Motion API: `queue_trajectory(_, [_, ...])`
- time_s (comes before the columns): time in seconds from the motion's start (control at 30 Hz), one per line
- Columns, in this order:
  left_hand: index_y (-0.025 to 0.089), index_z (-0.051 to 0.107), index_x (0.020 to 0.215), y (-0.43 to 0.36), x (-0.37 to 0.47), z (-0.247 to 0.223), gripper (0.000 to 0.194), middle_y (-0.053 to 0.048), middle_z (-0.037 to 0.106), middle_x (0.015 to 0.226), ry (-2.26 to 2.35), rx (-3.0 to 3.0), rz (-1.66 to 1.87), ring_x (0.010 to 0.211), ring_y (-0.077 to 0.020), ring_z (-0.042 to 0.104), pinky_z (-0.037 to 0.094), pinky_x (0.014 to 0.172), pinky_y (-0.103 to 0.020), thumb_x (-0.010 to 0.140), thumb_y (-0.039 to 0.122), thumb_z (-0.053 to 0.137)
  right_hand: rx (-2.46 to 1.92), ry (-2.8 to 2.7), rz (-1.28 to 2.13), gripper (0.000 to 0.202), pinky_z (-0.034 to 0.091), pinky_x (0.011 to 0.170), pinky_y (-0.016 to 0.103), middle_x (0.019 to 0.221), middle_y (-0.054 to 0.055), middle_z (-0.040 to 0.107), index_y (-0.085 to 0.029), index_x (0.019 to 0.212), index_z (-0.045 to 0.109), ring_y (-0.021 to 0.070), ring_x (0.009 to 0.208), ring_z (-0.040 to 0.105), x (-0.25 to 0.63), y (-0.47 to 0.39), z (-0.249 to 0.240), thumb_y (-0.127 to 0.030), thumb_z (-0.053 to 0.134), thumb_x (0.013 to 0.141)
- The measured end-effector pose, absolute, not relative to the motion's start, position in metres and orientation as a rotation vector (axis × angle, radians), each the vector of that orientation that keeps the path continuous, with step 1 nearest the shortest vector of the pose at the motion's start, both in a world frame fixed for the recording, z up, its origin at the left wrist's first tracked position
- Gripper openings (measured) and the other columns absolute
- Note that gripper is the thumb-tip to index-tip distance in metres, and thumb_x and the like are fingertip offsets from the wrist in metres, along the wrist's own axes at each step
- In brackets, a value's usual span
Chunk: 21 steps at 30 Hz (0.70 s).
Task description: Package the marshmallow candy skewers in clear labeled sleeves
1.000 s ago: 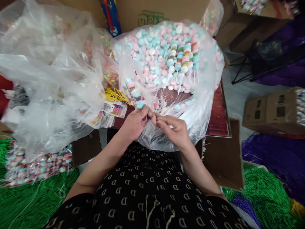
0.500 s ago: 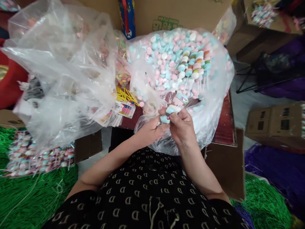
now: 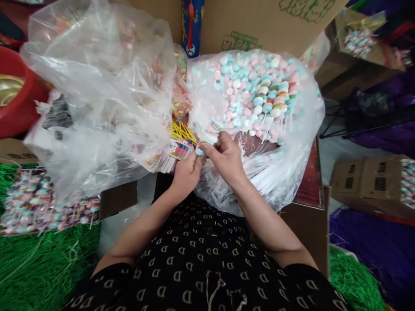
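My left hand point(image 3: 187, 175) and my right hand point(image 3: 228, 159) meet in front of the printed cards, both closed on a small marshmallow skewer point(image 3: 208, 139) in blue and white. Much of the skewer is hidden by my fingers. Behind my right hand, several finished marshmallow skewers point(image 3: 275, 98) lie side by side on loose pink, blue and white marshmallows point(image 3: 236, 84) in a large clear bag. White sticks point(image 3: 262, 172) lie at the front of that bag. Just beyond my left hand are yellow ties point(image 3: 184, 132) and a stack of printed cards point(image 3: 179, 149).
Clear plastic bags point(image 3: 106, 99) bulge at the left, beside a red bucket point(image 3: 19, 97). A large cardboard box point(image 3: 259, 26) stands at the back. Packed skewers point(image 3: 45, 201) lie lower left over green tinsel point(image 3: 48, 259). More boxes point(image 3: 369, 181) sit at the right.
Both hands have moved left with the marshmallow skewer, toward the cards and yellow ties. The camera view has shifted slightly, showing more of the red bucket.
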State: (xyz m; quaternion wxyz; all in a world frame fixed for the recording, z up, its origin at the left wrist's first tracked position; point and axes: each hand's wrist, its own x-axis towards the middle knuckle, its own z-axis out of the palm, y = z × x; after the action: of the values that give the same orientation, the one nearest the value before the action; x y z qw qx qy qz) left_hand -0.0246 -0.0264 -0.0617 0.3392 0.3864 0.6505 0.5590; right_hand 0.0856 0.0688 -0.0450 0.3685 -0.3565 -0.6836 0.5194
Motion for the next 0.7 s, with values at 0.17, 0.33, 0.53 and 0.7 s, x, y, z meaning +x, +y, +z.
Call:
queue_trajectory(0.17, [0.021, 0.057, 0.074, -0.022, -0.062, -0.061, 0.037, 0.011, 0.038, 0.045, 1.347, 0.477, 1.789, 0.038, -0.008, 0.036, 0.045, 0.052, -0.024, 0.094, 0.049, 0.07, -0.911, -2.307, 1.12, 0.028, 0.053, 0.097, 0.032, 0.109, 0.005, 0.078, -0.017, 0.115, 0.074, 0.0187, 0.104, 0.072, 0.037, 0.09, -0.039, -0.03, 0.052, 0.105])
queue_trajectory(0.33, [0.019, 0.058, 0.074, -0.021, -0.077, -0.048, 0.038, 0.012, 0.034, 0.042, 1.261, 0.282, 1.861, 0.035, -0.0072, 0.035, 0.047, 0.049, -0.022, 0.097, 0.048, 0.067, -1.196, -2.766, 0.631, 0.032, 0.051, 0.101, 0.04, 0.121, 0.017, 0.075, -0.011, 0.117, 0.073, 0.0293, 0.116, 0.069, -0.009, 0.097, -0.042, -0.03, 0.049, 0.105])
queue_trajectory(0.53, [0.019, 0.058, 0.073, -0.023, -0.076, -0.044, 0.039, 0.012, 0.034, 0.043, 1.21, 0.184, 1.863, 0.035, -0.0071, 0.036, 0.048, 0.049, -0.022, 0.098, 0.048, 0.066, -1.333, -2.771, 0.505, 0.035, 0.055, 0.091, 0.039, 0.13, 0.018, 0.069, -0.015, 0.126, 0.068, 0.0285, 0.111, 0.07, -0.03, 0.098, -0.066, -0.023, 0.042, 0.105])
queue_trajectory(0.7, [0.018, 0.059, 0.074, -0.022, -0.077, -0.046, 0.038, 0.011, 0.035, 0.044, 1.173, 0.191, 1.869, 0.036, -0.0069, 0.037, 0.048, 0.048, -0.021, 0.097, 0.047, 0.067, -1.421, -2.675, 0.625, 0.037, 0.053, 0.093, 0.039, 0.119, 0.019, 0.075, -0.012, 0.118, 0.072, 0.0293, 0.11, 0.07, -0.031, 0.107, -0.066, -0.018, 0.038, 0.103])
